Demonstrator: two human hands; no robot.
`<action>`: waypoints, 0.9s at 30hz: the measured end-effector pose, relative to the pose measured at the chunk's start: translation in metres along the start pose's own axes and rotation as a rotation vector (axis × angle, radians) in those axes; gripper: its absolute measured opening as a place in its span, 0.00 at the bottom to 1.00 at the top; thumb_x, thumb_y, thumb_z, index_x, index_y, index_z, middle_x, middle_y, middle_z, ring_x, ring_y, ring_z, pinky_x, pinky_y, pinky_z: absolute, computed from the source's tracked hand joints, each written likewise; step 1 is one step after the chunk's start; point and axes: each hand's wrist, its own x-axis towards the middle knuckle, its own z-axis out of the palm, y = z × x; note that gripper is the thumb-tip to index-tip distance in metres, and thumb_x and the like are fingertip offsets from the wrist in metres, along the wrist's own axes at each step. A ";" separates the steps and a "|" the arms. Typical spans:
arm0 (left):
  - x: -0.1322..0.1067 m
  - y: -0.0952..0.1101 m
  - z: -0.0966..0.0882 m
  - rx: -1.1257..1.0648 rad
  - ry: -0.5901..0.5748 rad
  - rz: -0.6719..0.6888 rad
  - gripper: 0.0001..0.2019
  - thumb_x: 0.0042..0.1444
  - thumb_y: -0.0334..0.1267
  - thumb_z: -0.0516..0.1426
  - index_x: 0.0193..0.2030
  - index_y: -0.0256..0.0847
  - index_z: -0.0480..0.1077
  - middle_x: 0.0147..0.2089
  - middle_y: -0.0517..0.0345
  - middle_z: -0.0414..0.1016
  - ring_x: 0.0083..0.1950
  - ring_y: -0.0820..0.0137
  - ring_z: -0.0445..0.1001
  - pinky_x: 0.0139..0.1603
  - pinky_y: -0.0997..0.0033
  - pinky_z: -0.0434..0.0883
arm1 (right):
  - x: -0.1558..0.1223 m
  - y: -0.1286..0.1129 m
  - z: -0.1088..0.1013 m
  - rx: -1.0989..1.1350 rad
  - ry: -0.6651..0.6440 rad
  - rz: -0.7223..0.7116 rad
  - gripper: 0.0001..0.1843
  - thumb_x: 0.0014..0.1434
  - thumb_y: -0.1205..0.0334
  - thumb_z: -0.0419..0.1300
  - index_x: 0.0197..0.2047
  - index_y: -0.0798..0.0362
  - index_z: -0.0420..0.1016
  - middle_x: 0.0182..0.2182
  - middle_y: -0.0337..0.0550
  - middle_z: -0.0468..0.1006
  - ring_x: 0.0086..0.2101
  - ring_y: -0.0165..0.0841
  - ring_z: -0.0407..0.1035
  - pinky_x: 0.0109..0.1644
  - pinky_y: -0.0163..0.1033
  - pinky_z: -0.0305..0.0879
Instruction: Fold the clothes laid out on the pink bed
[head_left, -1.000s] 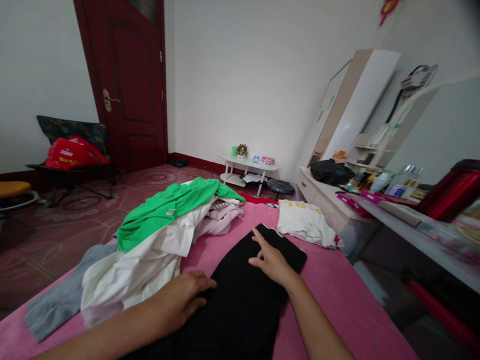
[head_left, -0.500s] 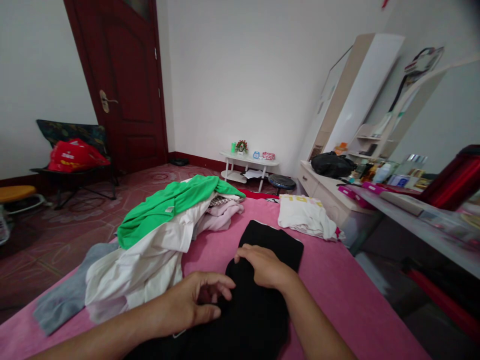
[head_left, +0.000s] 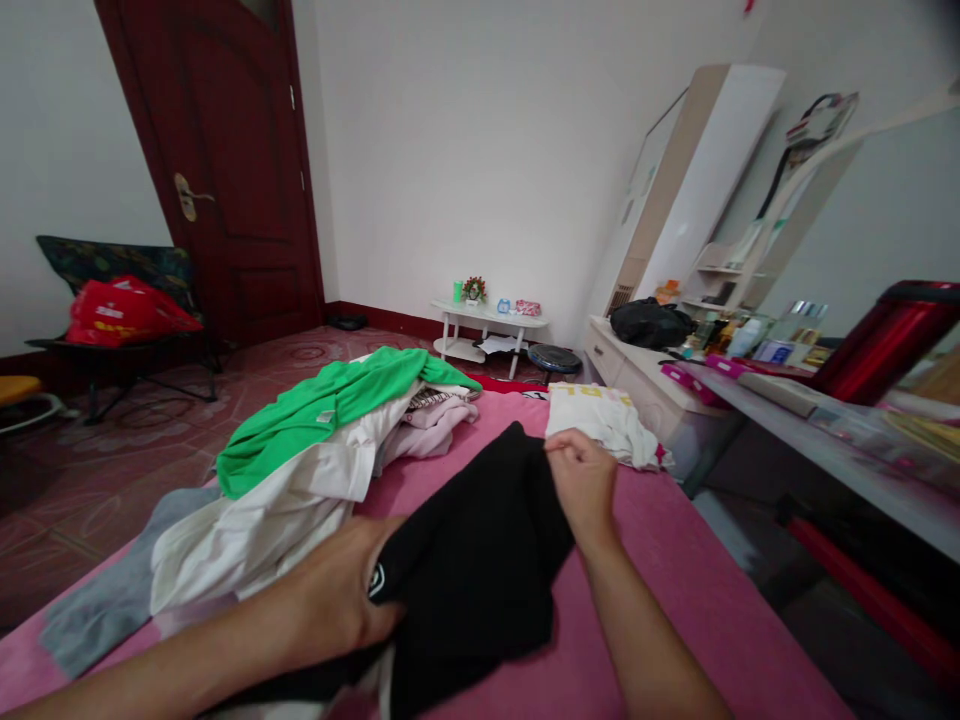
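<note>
The black fabric garment (head_left: 480, 560) lay across the middle of the pink bed cover (head_left: 675, 600), lifted at two edges. The left hand (head_left: 337, 600) was closed on the near left edge of the garment, where a small white logo showed; its fingers were tucked under the cloth. The right hand (head_left: 581, 480) was closed in a pinch on the far edge of the garment, holding that edge raised above the bed cover.

To the left of the black garment, a heap of clothes rested on the bed cover: a bright green shirt (head_left: 330, 405) on top, a white shirt (head_left: 270, 520) beneath it, a pale pink garment (head_left: 435, 425) at the far end, and a grey cloth (head_left: 105, 600) at the near left edge. Beyond the right hand, just beside it, lay a folded white shirt with yellow lettering (head_left: 600, 425). Well beyond the garment, a small white side table (head_left: 487, 325) stood against the wall.
</note>
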 end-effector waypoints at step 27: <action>0.016 -0.009 0.045 0.364 -0.044 0.052 0.35 0.42 0.41 0.63 0.60 0.43 0.62 0.54 0.44 0.69 0.52 0.50 0.70 0.50 0.54 0.68 | -0.004 0.002 -0.016 -0.443 -0.955 0.064 0.34 0.38 0.58 0.71 0.52 0.50 0.73 0.48 0.47 0.73 0.48 0.44 0.68 0.52 0.45 0.61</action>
